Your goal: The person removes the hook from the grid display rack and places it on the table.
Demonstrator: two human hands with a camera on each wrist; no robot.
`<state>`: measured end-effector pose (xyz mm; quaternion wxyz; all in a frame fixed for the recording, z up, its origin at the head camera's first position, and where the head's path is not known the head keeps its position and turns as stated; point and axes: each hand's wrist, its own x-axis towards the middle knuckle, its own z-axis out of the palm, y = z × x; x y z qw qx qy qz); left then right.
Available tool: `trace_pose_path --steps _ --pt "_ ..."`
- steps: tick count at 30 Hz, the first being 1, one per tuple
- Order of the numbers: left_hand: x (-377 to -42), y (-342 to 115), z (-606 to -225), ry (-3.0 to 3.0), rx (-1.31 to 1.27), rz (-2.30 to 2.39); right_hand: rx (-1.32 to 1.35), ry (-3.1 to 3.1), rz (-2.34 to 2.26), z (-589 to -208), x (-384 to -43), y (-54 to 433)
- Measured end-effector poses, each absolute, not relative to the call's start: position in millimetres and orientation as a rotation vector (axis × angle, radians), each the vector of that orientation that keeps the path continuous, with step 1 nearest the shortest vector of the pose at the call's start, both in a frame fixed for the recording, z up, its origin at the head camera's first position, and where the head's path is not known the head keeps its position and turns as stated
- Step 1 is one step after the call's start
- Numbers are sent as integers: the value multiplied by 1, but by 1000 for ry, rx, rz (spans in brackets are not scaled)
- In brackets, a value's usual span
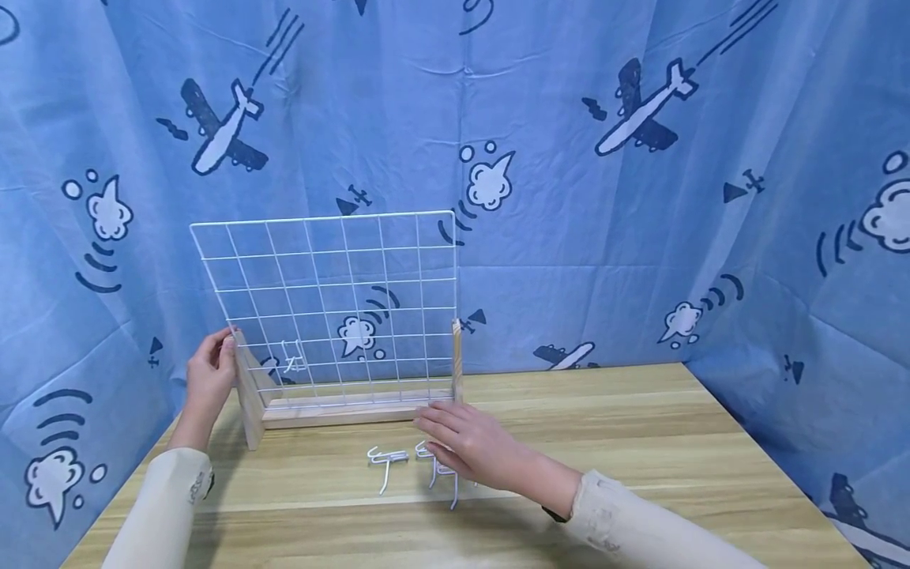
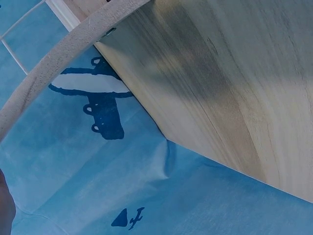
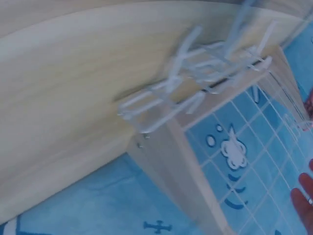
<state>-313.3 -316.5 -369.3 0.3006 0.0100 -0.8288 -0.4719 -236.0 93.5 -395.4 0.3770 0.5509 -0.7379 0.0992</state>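
Observation:
A white wire grid panel (image 1: 348, 284) stands in a wooden stand (image 1: 355, 413) on the table. My left hand (image 1: 213, 367) grips the top of the stand's left wooden upright (image 1: 249, 395), its thumb toward me. On the grid's lower left hangs one white hook (image 1: 291, 357). My right hand (image 1: 472, 442) is over several loose white wire hooks (image 1: 387, 457), partly hiding them, its fingers extended toward the stand's right end. In the right wrist view, the hooks (image 3: 161, 103) look blurred beside the right upright (image 3: 178, 161), and the right fingers (image 3: 307, 188) show nothing between them.
The wood-grain table (image 1: 604, 442) carries the stand on its left half. Blue curtain (image 1: 540, 237) printed with planes and clouds closes in the back and both sides, right behind the grid. The table's right edge (image 1: 768, 458) runs beside the curtain.

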Motion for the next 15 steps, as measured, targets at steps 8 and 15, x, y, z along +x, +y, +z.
trace_pose_path --steps 8,15 --pt "-313 -316 -369 -2207 32 -1251 1317 -2103 385 -381 -235 81" --pt "-313 -317 -370 -2211 43 -1269 1243 -2209 486 -369 -238 62"
